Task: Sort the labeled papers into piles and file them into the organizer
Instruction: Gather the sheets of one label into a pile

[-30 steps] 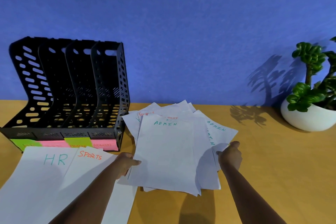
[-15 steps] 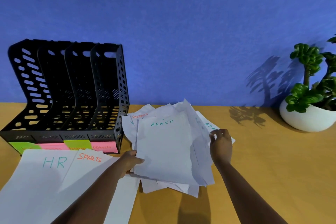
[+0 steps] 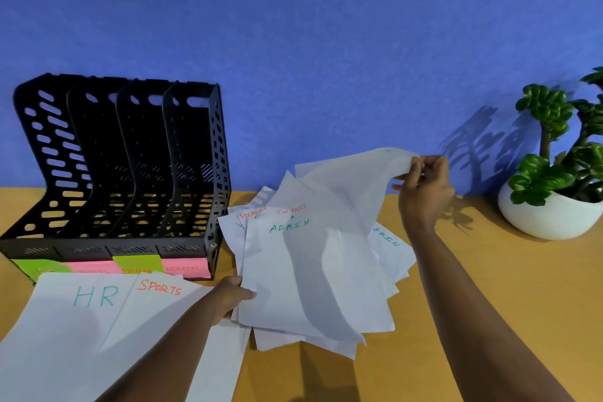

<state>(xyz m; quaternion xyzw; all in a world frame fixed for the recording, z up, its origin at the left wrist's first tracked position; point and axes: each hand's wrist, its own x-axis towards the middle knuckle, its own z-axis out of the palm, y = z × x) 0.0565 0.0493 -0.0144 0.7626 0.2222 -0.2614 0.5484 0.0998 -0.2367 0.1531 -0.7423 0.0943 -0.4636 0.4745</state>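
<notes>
The right hand [image 3: 424, 192] pinches a sheet's [image 3: 352, 179] far corner, lifting it up and rightward. The left hand [image 3: 233, 297] grips the stack's [image 3: 293, 277] near-left edge; its sheets run lengthwise away from the person.

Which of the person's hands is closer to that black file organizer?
The left. The left hand holds the near edge of the loose paper pile, just in front of the organizer and beside its right corner. The right hand is far to its right, lifting a sheet's corner.

One organizer [image 3: 130, 173] with four slots, four sticky labels [image 3: 137, 264], one potted plant [image 3: 554, 199]
</notes>
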